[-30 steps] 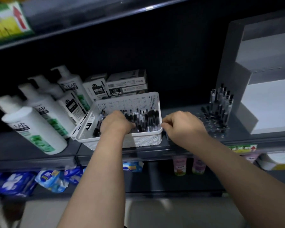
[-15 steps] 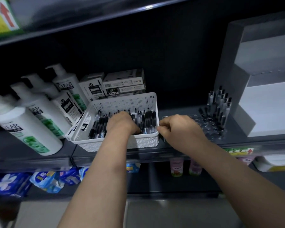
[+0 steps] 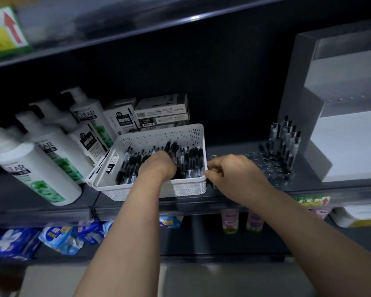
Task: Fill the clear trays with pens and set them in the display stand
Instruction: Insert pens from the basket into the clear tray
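A white perforated basket [image 3: 186, 188] on the dark shelf holds several black pens [image 3: 193, 159]. My left hand [image 3: 156, 168] is down inside the basket among the pens with its fingers curled; whether it grips any is hidden. My right hand [image 3: 229, 170] pinches the basket's right rim. To the right lies a clear tray [image 3: 272, 170] with round holes; several pens [image 3: 285, 142] stand upright in its far right part. The grey and white stepped display stand [image 3: 338, 133] rises at the far right.
White shampoo bottles [image 3: 36, 168] lean at the left of the shelf. Pen boxes [image 3: 161, 112] are stacked behind the basket. A shelf edge with price tags [image 3: 313, 200] runs below; packets and small bottles fill the lower shelf.
My left hand has dug deeper into the pens in the basket. My right hand has kept its hold on the basket's rim. The view has shifted slightly.
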